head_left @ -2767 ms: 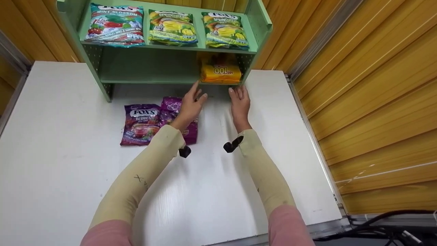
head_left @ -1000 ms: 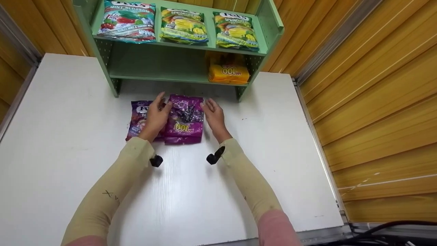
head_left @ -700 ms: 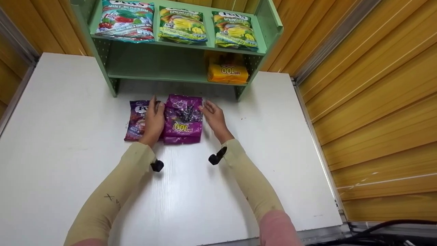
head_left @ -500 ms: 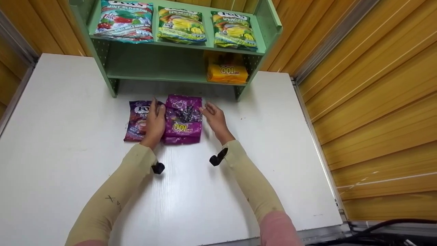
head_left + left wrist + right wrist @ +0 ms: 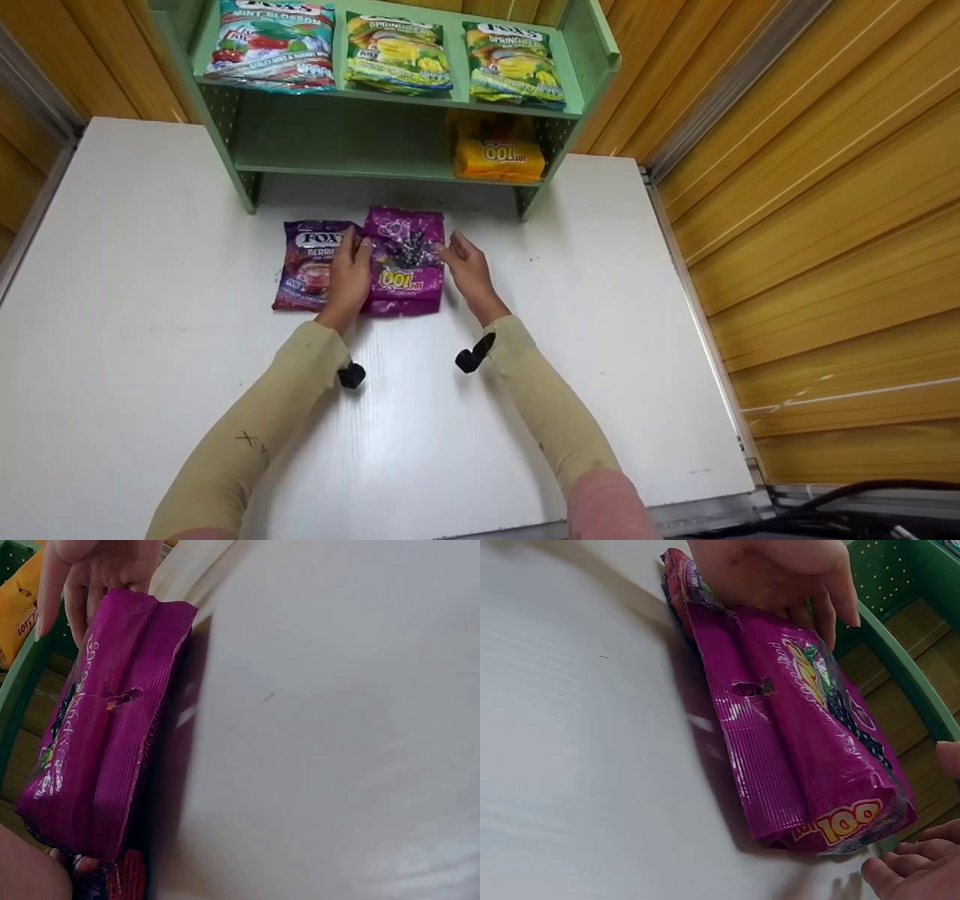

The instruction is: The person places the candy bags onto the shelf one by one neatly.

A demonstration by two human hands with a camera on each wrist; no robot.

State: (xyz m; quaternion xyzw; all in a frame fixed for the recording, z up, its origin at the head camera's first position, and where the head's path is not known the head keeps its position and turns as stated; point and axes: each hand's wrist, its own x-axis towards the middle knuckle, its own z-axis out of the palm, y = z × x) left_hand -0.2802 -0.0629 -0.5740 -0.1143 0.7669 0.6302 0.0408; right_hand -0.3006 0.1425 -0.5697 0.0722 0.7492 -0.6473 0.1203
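A purple LOT 100 candy bag (image 5: 405, 259) with a grape picture lies on the white table, right of a dark purple FOX'S Berries candy bag (image 5: 304, 270). My left hand (image 5: 349, 281) is between the two bags, over the FOX'S bag's right part, fingers fairly straight along the LOT 100 bag's left side. My right hand (image 5: 471, 277) is at that bag's right edge, thumb by the edge and fingers loosely extended. In the right wrist view, the right fingers (image 5: 922, 862) stand beside the bag's corner, while the left hand (image 5: 780, 574) leans against its other end.
A green two-tier shelf (image 5: 337, 169) stands behind the bags. Its top holds a Mint Blossom bag (image 5: 274, 45) and two yellow-green Spring Tea bags (image 5: 397, 56). A yellow LOT 100 bag (image 5: 499, 159) sits at the lower tier's right end. Wood-slat walls (image 5: 825, 262) surround the table.
Both hands have come down from the shelf's front edge beside the yellow bag to the sides of the purple LOT 100 bag. Lately the left hand has shifted slightly right, uncovering more of the FOX'S bag.
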